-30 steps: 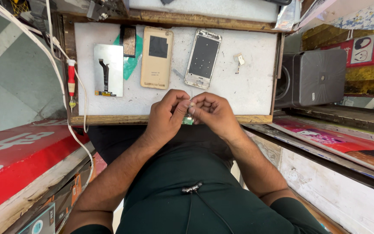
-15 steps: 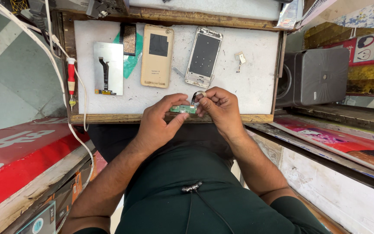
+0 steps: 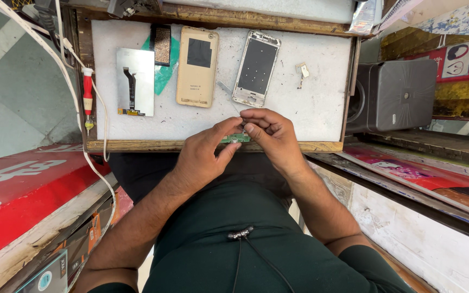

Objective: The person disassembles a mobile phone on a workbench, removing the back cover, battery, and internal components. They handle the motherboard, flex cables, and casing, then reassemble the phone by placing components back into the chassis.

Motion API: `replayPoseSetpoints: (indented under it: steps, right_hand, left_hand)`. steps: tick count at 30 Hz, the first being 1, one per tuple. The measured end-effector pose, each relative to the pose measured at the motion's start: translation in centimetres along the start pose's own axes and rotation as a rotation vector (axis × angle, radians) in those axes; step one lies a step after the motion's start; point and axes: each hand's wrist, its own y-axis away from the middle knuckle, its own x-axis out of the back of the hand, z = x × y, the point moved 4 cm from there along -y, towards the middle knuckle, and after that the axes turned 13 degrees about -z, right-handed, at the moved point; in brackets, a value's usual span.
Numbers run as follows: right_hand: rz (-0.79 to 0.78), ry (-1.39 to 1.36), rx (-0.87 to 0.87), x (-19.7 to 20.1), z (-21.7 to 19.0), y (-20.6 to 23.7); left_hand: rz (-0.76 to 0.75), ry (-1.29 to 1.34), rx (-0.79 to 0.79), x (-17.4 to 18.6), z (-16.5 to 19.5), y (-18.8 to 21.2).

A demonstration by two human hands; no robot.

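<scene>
Both hands — left hand (image 3: 204, 154), right hand (image 3: 272, 135) — pinch a small green circuit board (image 3: 235, 139) over the white surface's wooden edge (image 3: 153, 145) — a slip likely drops it into the lap.

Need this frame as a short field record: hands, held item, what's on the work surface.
left hand: pinching one end of a small green circuit board
right hand: fingertips on the board's other end
work surface: white tray with wooden rim
on tray: gold phone back cover, phone frame, screen panel, red screwdriver at left edge
right of tray: black speaker

Detached screen panel (image 3: 135, 81), red signboard (image 3: 23, 190)
</scene>
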Motion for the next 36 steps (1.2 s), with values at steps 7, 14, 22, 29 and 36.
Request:
replayPoseSetpoints:
  steps: [7, 14, 22, 29, 36]
  right_hand:
    - [0.017, -0.293, 0.105, 0.9, 1.1, 0.2]
    - [0.072, -0.462, 0.119, 0.9, 1.0, -0.3]
    - [0.120, -0.460, 0.163, 1.1, -0.2, -0.8]
    - [0.049, -0.210, 0.145, 0.9, 0.1, -0.3]
    - [0.012, 0.464, 0.347, -1.8, -2.0, 0.7]
  left_hand:
    - [0.046, -0.026, 0.023, 0.2, -0.2, 0.0]
    - [0.076, -0.037, -0.059, 0.7, 0.3, 0.1]
    - [0.110, -0.127, -0.074, 0.8, 0.3, 0.1]
    - [0.146, -0.191, -0.031, 1.1, 0.1, 0.0]
    - [0.281, -0.147, 0.014, 1.6, 0.3, 0.3]
